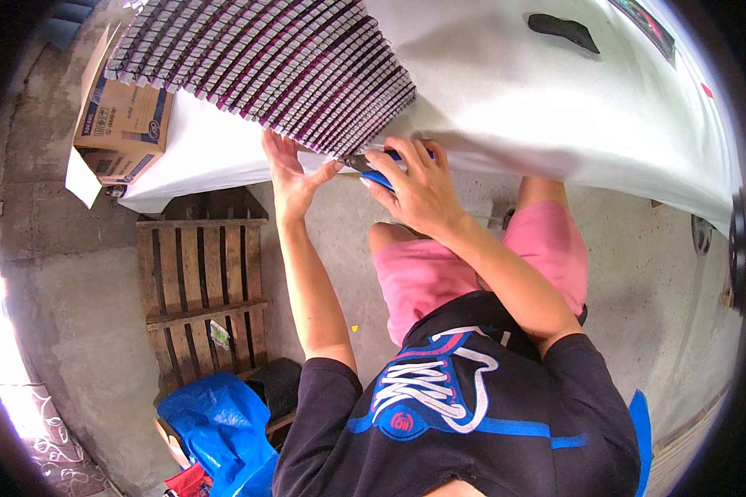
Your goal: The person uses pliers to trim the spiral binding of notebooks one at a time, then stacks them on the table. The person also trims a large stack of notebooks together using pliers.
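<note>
A woven panel (265, 62) of small white pieces, laced with black and purple strands in curved rows, lies on the white-covered table, its near corner pointing toward me. My left hand (294, 176) grips the panel's near edge, fingers partly hidden at the edge and thumb reaching to the corner. Blue-handled pliers (376, 178) are in my right hand (419, 182), whose fingers wrap the handles. The dark jaws of the pliers meet the panel's near corner, close to my left thumb. What lies between the jaws is too small to make out.
A dark, elongated object (562, 31) lies at the table's far right. An open cardboard box (124, 120) is by the table's left end. Below stand a wooden pallet (207, 290) and a blue plastic bag (220, 427). The white cloth (506, 108) hangs over the near edge.
</note>
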Action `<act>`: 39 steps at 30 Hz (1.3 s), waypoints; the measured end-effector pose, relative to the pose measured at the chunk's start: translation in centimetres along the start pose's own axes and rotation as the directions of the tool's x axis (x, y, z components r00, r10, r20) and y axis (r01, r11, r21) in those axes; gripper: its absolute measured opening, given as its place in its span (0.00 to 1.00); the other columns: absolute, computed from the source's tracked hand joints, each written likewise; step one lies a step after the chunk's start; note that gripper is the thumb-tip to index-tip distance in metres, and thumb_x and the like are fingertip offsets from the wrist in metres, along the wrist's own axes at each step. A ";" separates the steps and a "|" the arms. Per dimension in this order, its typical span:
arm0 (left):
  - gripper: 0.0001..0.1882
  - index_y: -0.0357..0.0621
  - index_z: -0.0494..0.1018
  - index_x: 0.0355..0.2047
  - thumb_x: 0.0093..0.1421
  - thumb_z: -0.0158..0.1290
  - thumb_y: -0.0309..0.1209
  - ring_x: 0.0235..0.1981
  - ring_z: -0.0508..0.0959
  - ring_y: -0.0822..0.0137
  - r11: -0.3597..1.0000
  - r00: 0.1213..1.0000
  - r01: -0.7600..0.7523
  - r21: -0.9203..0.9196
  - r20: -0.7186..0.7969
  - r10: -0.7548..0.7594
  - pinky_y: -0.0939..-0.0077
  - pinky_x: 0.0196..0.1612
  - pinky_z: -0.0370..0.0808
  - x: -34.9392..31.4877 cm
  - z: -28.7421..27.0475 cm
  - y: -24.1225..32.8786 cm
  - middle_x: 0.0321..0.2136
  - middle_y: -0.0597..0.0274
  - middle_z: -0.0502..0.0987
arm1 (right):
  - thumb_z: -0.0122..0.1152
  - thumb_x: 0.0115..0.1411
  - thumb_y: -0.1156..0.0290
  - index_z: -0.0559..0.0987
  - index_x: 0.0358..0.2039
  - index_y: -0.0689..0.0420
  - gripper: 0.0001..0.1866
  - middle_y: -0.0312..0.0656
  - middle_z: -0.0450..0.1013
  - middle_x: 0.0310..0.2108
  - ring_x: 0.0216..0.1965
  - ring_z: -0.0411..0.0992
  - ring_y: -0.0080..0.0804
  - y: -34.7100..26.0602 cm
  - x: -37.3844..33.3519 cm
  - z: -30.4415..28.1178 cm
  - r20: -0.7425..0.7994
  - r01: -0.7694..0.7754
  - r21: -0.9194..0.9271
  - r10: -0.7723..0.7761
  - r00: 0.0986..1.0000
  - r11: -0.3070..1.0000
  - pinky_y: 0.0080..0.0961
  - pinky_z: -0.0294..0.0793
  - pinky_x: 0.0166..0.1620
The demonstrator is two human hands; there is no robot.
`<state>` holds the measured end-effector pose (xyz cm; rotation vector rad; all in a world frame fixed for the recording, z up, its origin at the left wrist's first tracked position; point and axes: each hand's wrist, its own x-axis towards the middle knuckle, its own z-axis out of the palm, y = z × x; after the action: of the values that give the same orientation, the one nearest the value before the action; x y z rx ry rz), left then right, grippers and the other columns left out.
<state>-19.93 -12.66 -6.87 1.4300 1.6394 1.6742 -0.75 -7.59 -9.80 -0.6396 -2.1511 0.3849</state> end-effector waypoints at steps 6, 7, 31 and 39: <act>0.57 0.43 0.46 0.58 0.30 0.70 0.22 0.51 0.65 0.61 0.999 1.000 -0.015 -0.033 -0.015 0.015 0.65 0.56 0.62 -0.2 -0.1 -0.2 0.51 0.56 0.61 | 0.57 0.56 0.61 0.72 0.38 0.52 0.12 0.39 0.68 0.35 0.32 0.72 0.39 -0.6 0.2 -0.2 0.163 -0.194 0.315 0.148 0.975 0.929 0.35 0.70 0.31; 0.56 0.43 0.46 0.57 0.30 0.70 0.22 0.50 0.65 0.61 1.000 1.000 -0.017 -0.023 -0.013 0.017 0.65 0.56 0.62 -0.1 0.0 0.0 0.51 0.56 0.61 | 0.57 0.57 0.62 0.72 0.38 0.53 0.12 0.40 0.68 0.34 0.31 0.72 0.40 -0.8 0.2 -0.1 0.258 -0.323 0.428 0.228 0.939 0.844 0.35 0.70 0.30; 0.60 0.44 0.44 0.59 0.29 0.72 0.24 0.53 0.65 0.60 0.992 0.999 -0.041 0.120 0.019 0.039 0.64 0.59 0.61 -0.1 -0.3 -0.4 0.53 0.56 0.60 | 0.64 0.48 0.62 0.76 0.40 0.49 0.17 0.36 0.65 0.40 0.40 0.67 0.32 0.6 0.0 -0.1 -0.030 0.095 -0.113 -0.099 0.995 0.989 0.38 0.62 0.45; 0.66 0.43 0.40 0.61 0.27 0.74 0.31 0.55 0.62 0.58 0.993 0.998 -0.046 0.110 0.058 0.040 0.64 0.60 0.59 -0.1 -0.6 -0.7 0.57 0.53 0.56 | 0.63 0.49 0.63 0.75 0.38 0.47 0.15 0.35 0.65 0.38 0.37 0.68 0.30 1.4 -0.3 0.7 -0.076 0.121 -0.032 -0.123 0.989 0.992 0.35 0.63 0.38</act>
<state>-20.65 -12.84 -7.44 1.5611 1.7062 1.5726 -0.74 -6.62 -11.09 -0.5268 -2.1114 0.2603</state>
